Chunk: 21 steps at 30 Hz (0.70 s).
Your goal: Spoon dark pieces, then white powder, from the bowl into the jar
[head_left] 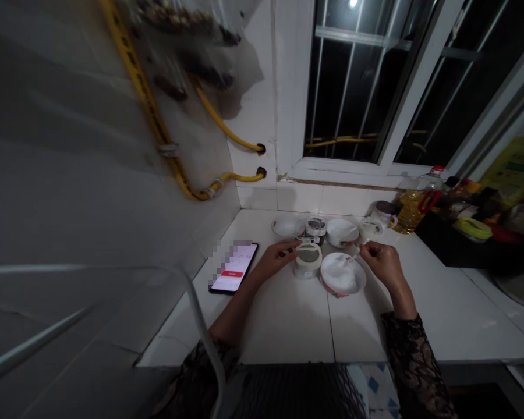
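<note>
Two hands at your white tiled counter [288, 326] | left hand [276, 260] curled around the small round jar [308, 262] | right hand [384, 263] pinching a thin spoon [354, 255] above the wide tub [343, 278] of white powder

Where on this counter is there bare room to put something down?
Bare counter lies between the forearms, from the white bowl to the front edge, and right of the right hand, which pinches a spoon, toward the black tray. Crowded at the back: jars, bowls, oil bottle. The phone takes the left.
</note>
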### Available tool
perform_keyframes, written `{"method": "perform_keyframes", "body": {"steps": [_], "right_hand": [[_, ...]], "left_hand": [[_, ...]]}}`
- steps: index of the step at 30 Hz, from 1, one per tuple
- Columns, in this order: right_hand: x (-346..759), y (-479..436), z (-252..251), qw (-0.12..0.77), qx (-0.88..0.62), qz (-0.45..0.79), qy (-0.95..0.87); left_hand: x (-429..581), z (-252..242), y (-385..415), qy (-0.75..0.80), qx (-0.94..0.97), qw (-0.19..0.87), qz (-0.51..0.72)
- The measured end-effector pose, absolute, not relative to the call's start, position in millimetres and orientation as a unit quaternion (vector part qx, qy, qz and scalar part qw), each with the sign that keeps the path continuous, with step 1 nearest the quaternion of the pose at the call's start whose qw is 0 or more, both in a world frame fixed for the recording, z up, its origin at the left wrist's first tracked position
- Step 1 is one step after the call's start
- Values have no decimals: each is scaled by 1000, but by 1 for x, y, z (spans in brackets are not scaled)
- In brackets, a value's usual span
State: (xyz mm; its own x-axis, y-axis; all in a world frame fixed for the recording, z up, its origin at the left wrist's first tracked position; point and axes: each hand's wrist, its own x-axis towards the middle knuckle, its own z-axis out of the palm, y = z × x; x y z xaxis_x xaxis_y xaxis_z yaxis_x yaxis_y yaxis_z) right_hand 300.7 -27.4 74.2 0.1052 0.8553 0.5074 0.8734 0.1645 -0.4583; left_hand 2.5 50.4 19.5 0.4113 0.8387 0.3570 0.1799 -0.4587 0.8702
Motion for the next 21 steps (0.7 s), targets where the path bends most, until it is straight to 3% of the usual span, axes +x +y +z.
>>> {"method": "perform_keyframes", "body": {"steps": [6, 21], "right_hand": [[278, -23, 64, 294, -630, -16, -719], [286, -24, 69, 353, -649, -5, -674]], "left_hand": [[3, 21, 49, 349, 746, 388, 413], [3, 23, 47, 350, 741, 388, 421]]}}
